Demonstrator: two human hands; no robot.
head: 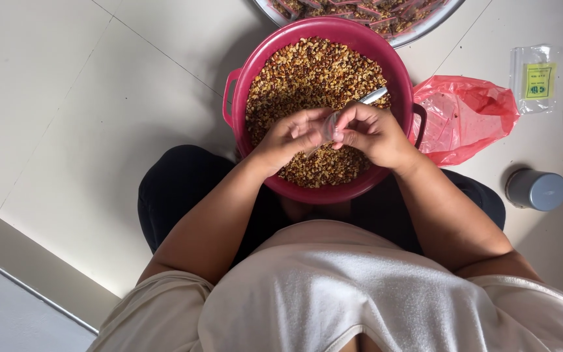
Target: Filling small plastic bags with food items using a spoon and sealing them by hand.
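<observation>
A round, glossy magenta plastic basin [255, 72] with 2 side handles sits on the smooth, pale tiled floor [66, 98] between the person's knees, heaped with dry roasted nuts [307, 72] in tan, cream and dark red-brown, small and oval. Over the near half of the basin, both hands meet. The left hand [291, 137] has its fingers curled and pinched on the lower edge of 1 small clear plastic pouch [332, 127], thin and almost see-through. The right hand [376, 133] is closed around the pouch's other side, and along with it grips 1 slim silver metal spoon [374, 96] whose handle sticks up and away past the knuckles. What the pouch contains cannot be told.

At the top edge, 1 wide silver metal tray [418, 34] shows partly, holding more nuts and several filled packets; their number cannot be counted. Right of the basin lies 1 crumpled translucent red plastic bag [470, 114], touching the basin's handle. Further right, 2 flat clear sachets with yellow-green labels [534, 78] rest on the tiles, and 1 short grey cylindrical container [537, 190] lies well apart below them.
</observation>
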